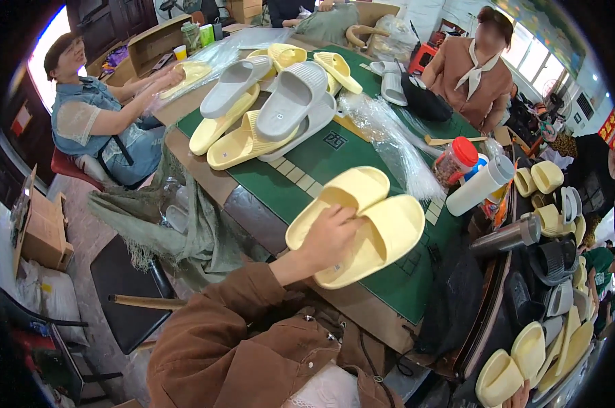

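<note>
the green mat [414, 294] spread beneath the left hand [331, 236], partly hidden by a slipper heap [290, 102] ahead and left. that hand gripped two pale yellow slippers [397, 228], fingertips hard to make out; the right hand [520, 396], cut off below, showed against another yellow pair [499, 379], its grip impossible to tell. right of the left hand stood a red-lidded jar [453, 163].

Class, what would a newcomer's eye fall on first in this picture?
Probably the pale yellow slippers held by the left hand, near the picture's centre. Farther back, left of centre, grey and yellow slippers lie piled on the green table. A red-lidded jar stands out toward the right.
</note>
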A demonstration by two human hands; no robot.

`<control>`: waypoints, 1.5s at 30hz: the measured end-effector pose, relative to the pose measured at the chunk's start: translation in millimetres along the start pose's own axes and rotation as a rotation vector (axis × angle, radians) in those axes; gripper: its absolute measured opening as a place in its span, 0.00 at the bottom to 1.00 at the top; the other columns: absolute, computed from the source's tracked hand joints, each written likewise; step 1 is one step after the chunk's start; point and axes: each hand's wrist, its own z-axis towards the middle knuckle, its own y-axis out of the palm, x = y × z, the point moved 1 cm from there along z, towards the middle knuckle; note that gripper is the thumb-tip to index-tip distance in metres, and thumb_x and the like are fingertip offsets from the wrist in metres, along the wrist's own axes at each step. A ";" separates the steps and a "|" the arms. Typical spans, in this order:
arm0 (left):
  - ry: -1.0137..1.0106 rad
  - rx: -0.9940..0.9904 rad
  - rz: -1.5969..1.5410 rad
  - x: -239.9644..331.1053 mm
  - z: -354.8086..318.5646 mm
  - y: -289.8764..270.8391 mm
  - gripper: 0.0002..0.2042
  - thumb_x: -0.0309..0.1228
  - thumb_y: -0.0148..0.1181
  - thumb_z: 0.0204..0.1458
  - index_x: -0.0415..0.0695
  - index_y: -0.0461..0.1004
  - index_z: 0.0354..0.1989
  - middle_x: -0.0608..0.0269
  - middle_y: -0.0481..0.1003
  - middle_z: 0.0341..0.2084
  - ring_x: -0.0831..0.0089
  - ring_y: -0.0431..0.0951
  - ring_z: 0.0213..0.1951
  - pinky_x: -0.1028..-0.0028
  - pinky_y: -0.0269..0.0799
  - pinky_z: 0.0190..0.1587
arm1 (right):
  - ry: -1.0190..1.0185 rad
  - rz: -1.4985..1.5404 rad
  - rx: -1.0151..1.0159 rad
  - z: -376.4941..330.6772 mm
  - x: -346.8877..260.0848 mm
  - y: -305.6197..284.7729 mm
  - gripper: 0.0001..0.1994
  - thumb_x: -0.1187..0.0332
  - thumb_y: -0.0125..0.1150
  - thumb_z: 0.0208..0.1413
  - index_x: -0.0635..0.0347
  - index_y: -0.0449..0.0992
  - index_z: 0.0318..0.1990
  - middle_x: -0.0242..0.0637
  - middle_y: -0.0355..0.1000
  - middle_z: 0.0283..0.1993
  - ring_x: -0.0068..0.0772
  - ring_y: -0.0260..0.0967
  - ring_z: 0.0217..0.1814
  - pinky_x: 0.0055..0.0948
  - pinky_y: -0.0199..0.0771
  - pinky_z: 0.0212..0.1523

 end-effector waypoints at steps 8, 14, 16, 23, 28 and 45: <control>-0.009 0.192 0.140 -35.8 41.6 -57.2 0.15 0.21 0.56 0.43 0.39 0.76 0.42 0.54 0.72 0.35 0.54 0.70 0.39 0.62 0.67 0.44 | -0.079 -0.749 0.304 19.2 -3.4 7.2 0.26 0.56 0.56 0.59 0.71 0.69 0.55 0.36 0.68 0.27 0.25 0.51 0.24 0.32 0.52 0.25; -0.002 0.432 0.424 -110.1 113.8 -114.4 0.07 0.23 0.54 0.46 0.40 0.75 0.34 0.51 0.73 0.34 0.50 0.70 0.39 0.58 0.66 0.43 | -0.137 -0.936 0.457 23.3 8.2 15.9 0.26 0.56 0.55 0.59 0.73 0.70 0.54 0.42 0.75 0.38 0.33 0.69 0.37 0.33 0.69 0.39; -0.020 0.479 0.556 -139.4 134.8 -137.5 0.07 0.24 0.53 0.47 0.40 0.75 0.35 0.51 0.73 0.34 0.51 0.71 0.40 0.58 0.66 0.44 | -0.175 -1.059 0.396 27.1 6.3 18.6 0.24 0.58 0.54 0.60 0.73 0.71 0.52 0.50 0.72 0.52 0.40 0.69 0.55 0.40 0.68 0.54; -0.309 0.180 0.604 -265.0 162.8 -190.8 0.15 0.32 0.55 0.47 0.41 0.79 0.43 0.45 0.76 0.38 0.49 0.76 0.42 0.58 0.70 0.47 | -0.249 -0.454 0.184 93.7 84.4 -64.1 0.15 0.73 0.50 0.59 0.70 0.69 0.52 0.42 0.68 0.49 0.37 0.66 0.56 0.31 0.66 0.55; -0.259 0.209 0.507 -251.0 151.6 -182.2 0.15 0.34 0.55 0.48 0.40 0.80 0.42 0.41 0.76 0.38 0.48 0.77 0.40 0.59 0.72 0.46 | -0.436 -0.834 0.261 57.9 42.0 -15.1 0.16 0.75 0.52 0.56 0.66 0.71 0.52 0.41 0.68 0.50 0.35 0.66 0.53 0.29 0.66 0.52; -0.072 0.322 0.165 -73.1 89.7 -108.1 0.16 0.19 0.54 0.52 0.45 0.76 0.49 0.54 0.67 0.57 0.55 0.64 0.61 0.64 0.59 0.62 | -0.664 -0.549 0.274 -33.2 -88.1 252.9 0.13 0.73 0.63 0.51 0.66 0.78 0.45 0.40 0.74 0.46 0.32 0.72 0.41 0.27 0.71 0.40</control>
